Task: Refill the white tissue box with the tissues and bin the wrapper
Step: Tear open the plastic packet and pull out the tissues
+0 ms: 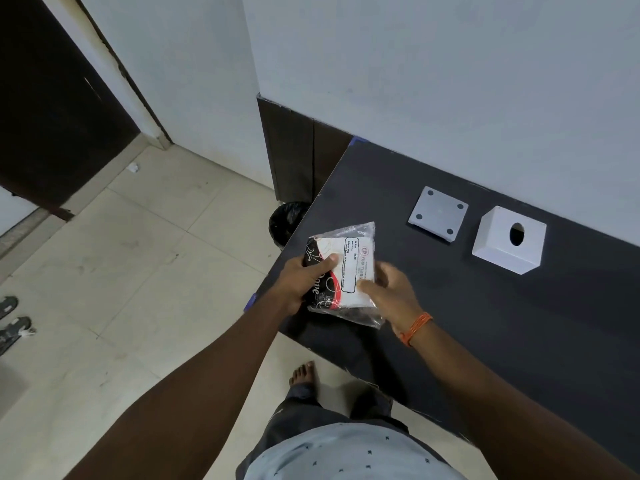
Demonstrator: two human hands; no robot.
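Note:
A pack of tissues (pixel 346 268) in a clear plastic wrapper with black, red and white print is held over the near left corner of the dark table (pixel 485 323). My left hand (pixel 304 282) grips its left side and my right hand (pixel 388 289) pinches its lower right edge. The white tissue box (pixel 498 247), a cube with a round hole on top, stands further right on the table. Its flat white base plate (pixel 438 213), with dark pads at its corners, lies just left of the box.
A bin lined with a black bag (pixel 287 221) stands on the tiled floor beside the table's left edge, against a dark wall panel. Sandals (pixel 12 320) lie at the far left. My bare foot (pixel 304 372) is under the table edge.

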